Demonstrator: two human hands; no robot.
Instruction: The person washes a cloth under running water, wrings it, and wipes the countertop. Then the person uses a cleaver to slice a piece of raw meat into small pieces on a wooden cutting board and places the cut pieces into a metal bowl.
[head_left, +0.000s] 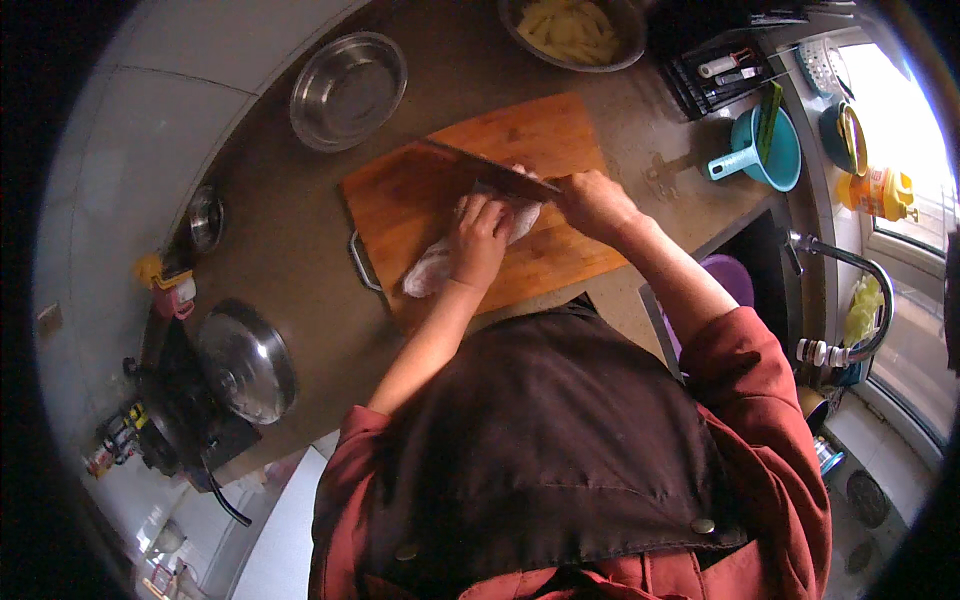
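A wooden cutting board (570, 247) lies on the counter before me. Across it stretches a long pale, whitish food item (429, 271), possibly meat; its kind is unclear. My left hand (480, 236) presses on it with curled fingers. My right hand (592, 201) is closed around the handle of a wide-bladed kitchen knife (491, 169), whose blade points to the upper left, just beyond my left fingers. The knife's handle is hidden in my fist. A small end of the food shows past the blade; whether the edge touches the food cannot be told.
Above the board stand a steel bowl (349, 91) and a bowl of pale cut pieces (570, 34). To the right are a turquoise strainer or scoop (784, 154), a black rack (686, 94) and a sink with a faucet (885, 300). A steel lid (247, 361) sits lower left.
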